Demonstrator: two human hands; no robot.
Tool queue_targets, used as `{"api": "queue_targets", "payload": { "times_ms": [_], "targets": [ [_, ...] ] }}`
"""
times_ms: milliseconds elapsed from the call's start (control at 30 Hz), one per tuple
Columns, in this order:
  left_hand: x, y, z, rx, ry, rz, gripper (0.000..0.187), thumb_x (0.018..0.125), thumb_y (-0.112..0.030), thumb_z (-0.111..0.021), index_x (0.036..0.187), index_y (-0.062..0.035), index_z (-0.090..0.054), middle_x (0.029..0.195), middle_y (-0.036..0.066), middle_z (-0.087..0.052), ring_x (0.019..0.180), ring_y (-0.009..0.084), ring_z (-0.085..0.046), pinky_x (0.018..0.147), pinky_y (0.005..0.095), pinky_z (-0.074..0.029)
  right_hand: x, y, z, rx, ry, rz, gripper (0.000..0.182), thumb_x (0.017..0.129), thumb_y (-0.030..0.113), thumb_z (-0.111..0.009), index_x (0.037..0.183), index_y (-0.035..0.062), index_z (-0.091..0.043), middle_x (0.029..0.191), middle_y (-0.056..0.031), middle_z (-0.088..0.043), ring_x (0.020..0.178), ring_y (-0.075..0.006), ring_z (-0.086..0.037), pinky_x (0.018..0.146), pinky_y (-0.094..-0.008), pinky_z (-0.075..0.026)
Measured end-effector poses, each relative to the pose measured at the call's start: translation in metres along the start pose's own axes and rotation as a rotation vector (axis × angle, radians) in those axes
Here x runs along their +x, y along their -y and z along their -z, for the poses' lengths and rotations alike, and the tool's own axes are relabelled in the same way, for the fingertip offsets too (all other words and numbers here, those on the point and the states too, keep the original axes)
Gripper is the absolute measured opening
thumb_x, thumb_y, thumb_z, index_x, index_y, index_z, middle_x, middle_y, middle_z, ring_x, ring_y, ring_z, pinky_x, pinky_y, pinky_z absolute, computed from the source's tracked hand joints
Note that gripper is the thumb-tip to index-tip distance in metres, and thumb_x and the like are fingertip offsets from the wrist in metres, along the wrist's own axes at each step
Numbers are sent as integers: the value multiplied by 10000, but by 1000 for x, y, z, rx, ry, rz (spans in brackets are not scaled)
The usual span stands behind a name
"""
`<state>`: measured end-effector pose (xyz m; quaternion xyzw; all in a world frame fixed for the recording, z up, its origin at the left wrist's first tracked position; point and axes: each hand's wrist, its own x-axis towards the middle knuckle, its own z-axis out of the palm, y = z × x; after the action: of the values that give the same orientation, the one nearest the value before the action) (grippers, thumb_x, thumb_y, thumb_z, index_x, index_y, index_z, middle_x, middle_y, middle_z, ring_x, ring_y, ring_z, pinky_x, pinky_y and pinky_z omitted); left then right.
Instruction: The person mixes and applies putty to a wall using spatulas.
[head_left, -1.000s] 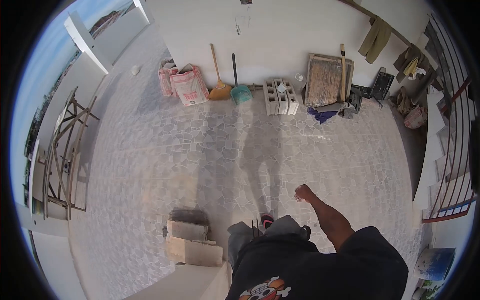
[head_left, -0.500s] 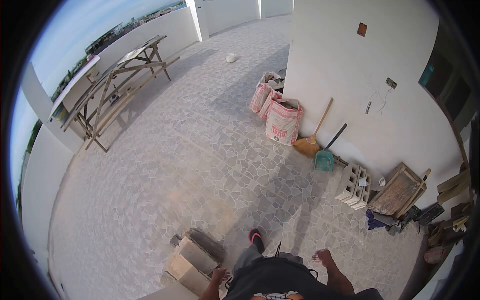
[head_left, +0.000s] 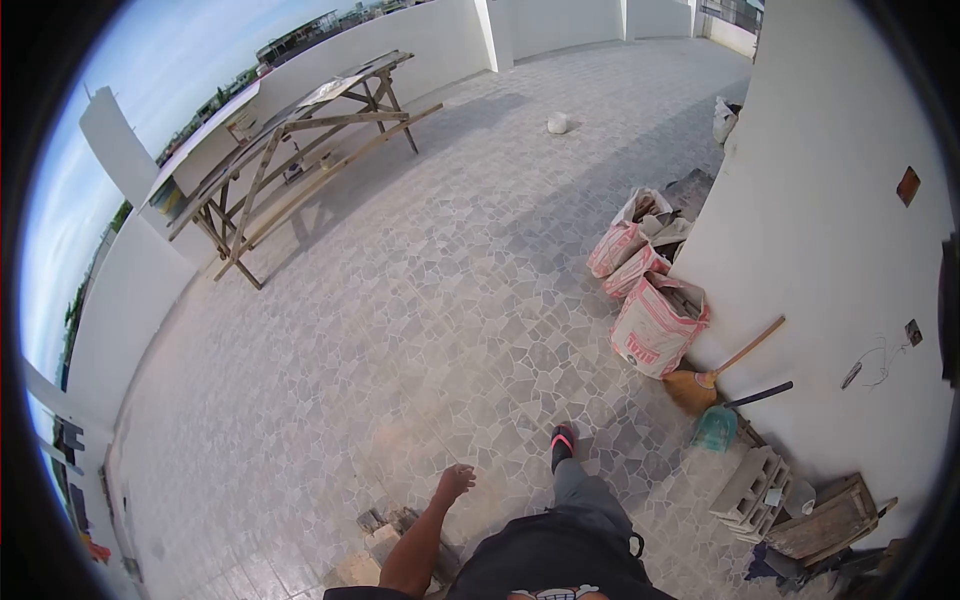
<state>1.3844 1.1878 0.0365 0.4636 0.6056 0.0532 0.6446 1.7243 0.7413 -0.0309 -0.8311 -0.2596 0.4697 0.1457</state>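
I stand on a paved terrace and look down. My left hand (head_left: 456, 481) swings out in front of me with loosely curled fingers and holds nothing. It hangs above a small stack of concrete blocks (head_left: 385, 535) on the floor by my left side. My right hand is out of view. One foot in a black sandal with a pink strap (head_left: 563, 441) steps forward on the stone tiles.
Pink cement sacks (head_left: 655, 320) stand against the white wall (head_left: 830, 230) on the right, with a broom (head_left: 705, 382), a green dustpan (head_left: 718, 427), hollow blocks (head_left: 752, 490) and a wooden board (head_left: 825, 520). A wooden trestle frame (head_left: 300, 160) stands at the far left by the parapet.
My view has turned left along the terrace. My left arm has swung forward into view and my right hand has dropped out of sight. The block stack now sits lower in the frame.
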Motion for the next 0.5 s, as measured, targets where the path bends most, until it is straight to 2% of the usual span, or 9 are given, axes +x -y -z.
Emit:
{"api": "queue_targets", "payload": {
  "times_ms": [67,133,167,200,233,300,333,400,500],
  "targets": [
    [2,-3,-7,-83,-38,144,356,965,-246,-544,1243,-24,-556,1056,151,-678,885,251,-685,766,377,-550,62,37,47,120,-4,-28,85,851,100,-632,885,48,-690,846,-190,-683,732,-306,-685,581,-414,-529],
    [2,8,-8,-206,-62,304,343,963,-264,-547,1229,-48,-556,1041,144,-683,834,244,-687,710,379,-542,154,114,118,857,34,-353,112,857,109,-629,861,-1,-648,812,-181,-660,740,-318,-691,580,-442,-533],
    [1,17,1,-427,55,365,348,969,-266,-516,1247,-57,-539,1097,159,-667,904,281,-678,753,409,-536,215,122,149,909,132,-237,197,897,176,-577,983,0,-600,989,-229,-637,850,-354,-677,660,-462,-544],
    [8,24,-2,-295,71,398,364,975,-295,-454,1249,-69,-533,1153,155,-644,962,305,-663,785,424,-525,279,122,177,965,234,-125,296,937,243,-524,1105,1,-552,1165,-276,-614,960,-391,-663,740,-483,-555],
    [5,16,-4,-174,78,365,327,951,-265,-472,1198,-71,-559,1118,157,-653,940,298,-665,765,423,-525,337,133,210,877,258,238,368,957,275,-497,1196,-5,-492,1188,-274,-605,1018,-392,-643,771,-500,-554],
    [8,-3,-10,342,82,124,257,901,-204,-508,1097,-73,-609,1048,161,-669,896,283,-671,725,421,-523,379,266,299,923,36,104,316,933,235,-550,1086,-42,-558,990,-243,-667,848,-339,-684,670,-439,-561],
    [10,-14,-14,475,81,58,225,876,-174,-525,1046,-74,-634,1012,163,-677,874,275,-673,705,420,-522,422,305,331,392,-169,233,309,927,237,-559,1014,-59,-579,904,-231,-669,818,-318,-688,640,-425,-542],
    [35,-9,-16,913,64,-109,246,838,-196,-625,1029,-53,-686,958,170,-694,891,264,-690,748,405,-517,482,378,376,-26,-315,365,322,922,242,-567,915,-78,-605,790,-219,-662,776,-288,-690,598,-412,-510],
    [101,-65,-21,682,144,55,195,841,-199,-626,970,-65,-686,944,138,-702,852,258,-693,703,407,-527,503,500,416,84,-306,432,324,922,243,-562,894,-75,-613,771,-213,-652,747,-273,-683,587,-414,-499]
  ]
}}
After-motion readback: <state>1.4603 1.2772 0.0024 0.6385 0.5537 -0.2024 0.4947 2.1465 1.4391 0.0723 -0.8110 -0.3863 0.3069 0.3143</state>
